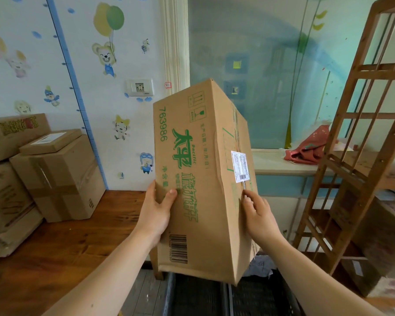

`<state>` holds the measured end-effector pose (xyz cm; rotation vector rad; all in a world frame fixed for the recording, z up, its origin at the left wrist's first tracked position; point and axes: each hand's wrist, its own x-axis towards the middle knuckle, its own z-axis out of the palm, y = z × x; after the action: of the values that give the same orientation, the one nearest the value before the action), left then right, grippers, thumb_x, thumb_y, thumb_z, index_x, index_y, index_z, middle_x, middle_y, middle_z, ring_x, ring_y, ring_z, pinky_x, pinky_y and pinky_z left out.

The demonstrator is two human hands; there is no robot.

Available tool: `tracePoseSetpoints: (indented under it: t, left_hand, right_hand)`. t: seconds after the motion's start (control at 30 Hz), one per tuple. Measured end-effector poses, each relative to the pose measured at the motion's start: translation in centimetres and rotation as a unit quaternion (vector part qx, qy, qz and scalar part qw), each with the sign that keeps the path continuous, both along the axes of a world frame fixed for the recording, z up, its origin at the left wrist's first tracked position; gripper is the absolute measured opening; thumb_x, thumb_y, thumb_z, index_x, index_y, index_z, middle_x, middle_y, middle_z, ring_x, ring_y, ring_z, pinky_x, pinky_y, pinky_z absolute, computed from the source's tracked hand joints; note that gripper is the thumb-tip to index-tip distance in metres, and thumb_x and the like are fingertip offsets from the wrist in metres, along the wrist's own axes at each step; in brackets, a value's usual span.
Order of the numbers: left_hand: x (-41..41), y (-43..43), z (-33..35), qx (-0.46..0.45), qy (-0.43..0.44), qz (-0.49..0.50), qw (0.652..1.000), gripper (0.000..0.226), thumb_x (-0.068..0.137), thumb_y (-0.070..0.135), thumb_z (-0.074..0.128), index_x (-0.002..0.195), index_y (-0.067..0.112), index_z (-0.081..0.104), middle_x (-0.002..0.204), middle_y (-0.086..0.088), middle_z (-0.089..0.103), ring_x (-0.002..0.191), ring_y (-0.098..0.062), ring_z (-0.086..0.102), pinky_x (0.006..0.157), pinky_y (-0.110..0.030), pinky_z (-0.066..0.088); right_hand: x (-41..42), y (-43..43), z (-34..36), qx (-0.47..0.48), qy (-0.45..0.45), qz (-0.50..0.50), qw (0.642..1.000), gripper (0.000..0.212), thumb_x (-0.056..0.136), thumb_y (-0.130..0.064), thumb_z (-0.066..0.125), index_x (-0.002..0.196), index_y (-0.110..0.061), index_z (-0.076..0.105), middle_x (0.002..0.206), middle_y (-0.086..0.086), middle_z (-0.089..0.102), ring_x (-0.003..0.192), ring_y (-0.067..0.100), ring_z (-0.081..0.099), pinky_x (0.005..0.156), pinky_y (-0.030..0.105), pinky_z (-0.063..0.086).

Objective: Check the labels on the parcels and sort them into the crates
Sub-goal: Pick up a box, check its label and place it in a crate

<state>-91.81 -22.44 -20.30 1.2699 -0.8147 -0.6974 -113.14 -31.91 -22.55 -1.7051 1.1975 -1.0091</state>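
Observation:
I hold a tall cardboard parcel point(198, 156) with green printing upright in front of me, above the dark crates point(198, 295). My left hand point(156, 210) grips its left edge, thumb on the printed face. My right hand point(259, 216) presses on the right face just below a white shipping label point(240, 165). A barcode is printed near the parcel's lower left corner. The parcel hides much of the crates beneath it.
Several taped cardboard boxes point(59, 176) are stacked on the wooden table point(55, 247) at the left. A wooden shelf rack point(363, 144) stands at the right with boxes point(383, 242) on its lower levels. A red cloth point(306, 149) lies on the windowsill behind.

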Motion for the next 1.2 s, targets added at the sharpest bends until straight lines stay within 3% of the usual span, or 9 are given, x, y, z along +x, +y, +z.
tracePoseSetpoints:
  t: [0.07,0.2,0.37,0.5,0.67,0.87,1.0,1.1,1.2]
  left_hand:
    - [0.1,-0.1,0.0,0.002,-0.003,-0.004,1.000,0.043,0.097,0.027,0.056,0.138,0.024,0.044,0.125,0.004,0.064,0.113,-0.015,0.062,0.098,-0.043,0.052]
    - [0.4,-0.2,0.3,0.006,-0.003,-0.008,1.000,0.045,0.097,0.028,0.056,0.140,0.023,0.043,0.127,0.001,0.063,0.115,-0.018,0.063,0.098,-0.045,0.052]
    - [1.2,-0.2,0.9,0.013,-0.022,-0.020,0.999,0.046,0.097,0.030,0.056,0.140,0.023,0.042,0.128,0.001,0.064,0.116,-0.019,0.062,0.099,-0.046,0.051]
    - [2.2,-0.4,1.5,0.022,-0.047,-0.025,0.998,0.047,0.097,0.033,0.055,0.141,0.023,0.041,0.127,0.002,0.064,0.115,-0.019,0.062,0.100,-0.048,0.049]
    - [3.0,-0.2,2.0,0.028,-0.042,-0.034,0.998,0.028,0.101,0.024,0.048,0.130,0.022,0.047,0.119,-0.004,0.067,0.104,-0.019,0.067,0.083,-0.034,0.055]
    - [3.3,0.5,2.0,0.034,-0.033,-0.045,0.998,0.026,0.102,0.026,0.045,0.128,0.023,0.049,0.120,-0.007,0.067,0.108,-0.023,0.066,0.096,-0.045,0.052]
    - [3.8,0.3,1.8,0.049,-0.081,-0.026,0.995,0.047,0.101,0.032,0.048,0.145,0.027,0.035,0.127,-0.004,0.063,0.114,-0.022,0.063,0.102,-0.048,0.048]
    - [3.5,0.1,1.8,0.053,-0.143,0.009,0.988,0.045,0.102,0.032,0.046,0.146,0.033,0.034,0.130,0.000,0.056,0.117,-0.017,0.057,0.098,-0.038,0.047]
    - [2.8,-0.4,1.4,0.076,-0.191,0.057,0.977,0.043,0.103,0.036,0.043,0.145,0.031,0.042,0.141,0.000,0.043,0.126,-0.015,0.045,0.109,-0.035,0.035]
  right_hand:
    - [0.1,-0.4,-0.1,-0.004,-0.003,-0.009,1.000,0.030,0.102,-0.036,0.043,0.132,-0.032,0.048,0.131,-0.004,0.045,0.125,0.015,0.046,0.109,0.039,0.037]
    - [-0.1,-1.2,-0.2,0.023,0.002,-0.006,1.000,0.053,0.099,-0.048,0.043,0.148,-0.029,0.036,0.147,-0.004,0.041,0.133,0.017,0.041,0.113,0.045,0.033]
    - [-0.2,-2.3,0.0,0.032,0.033,0.001,0.999,0.057,0.102,-0.052,0.029,0.155,-0.032,0.023,0.158,-0.003,0.030,0.144,0.020,0.030,0.119,0.047,0.024]
    - [-0.3,-2.5,0.7,0.028,0.045,0.008,0.999,0.060,0.101,-0.051,0.033,0.157,-0.033,0.017,0.159,-0.002,0.027,0.145,0.019,0.027,0.119,0.043,0.022]
    - [-0.7,-2.9,1.0,0.024,0.053,0.009,0.998,0.057,0.103,-0.046,0.032,0.157,-0.032,0.016,0.160,-0.001,0.023,0.147,0.018,0.022,0.118,0.039,0.018]
    - [-1.9,-3.6,0.1,0.098,0.039,-0.029,0.994,0.071,0.097,-0.057,0.044,0.157,-0.033,0.014,0.146,0.009,0.044,0.128,0.027,0.048,0.107,0.044,0.035]
    - [-2.2,-3.5,-0.4,0.108,0.037,-0.047,0.992,0.080,0.092,-0.057,0.054,0.156,-0.025,0.018,0.123,0.008,0.055,0.105,0.024,0.054,0.093,0.040,0.044]
    - [-2.4,-3.6,-0.6,0.102,0.028,-0.068,0.992,0.087,0.089,-0.054,0.062,0.156,-0.021,0.017,0.134,0.011,0.054,0.106,0.024,0.054,0.093,0.041,0.044]
    - [-2.6,-3.7,-1.0,0.116,0.027,-0.087,0.989,0.099,0.081,-0.057,0.069,0.155,-0.020,0.016,0.142,0.012,0.048,0.120,0.032,0.054,0.097,0.046,0.045]
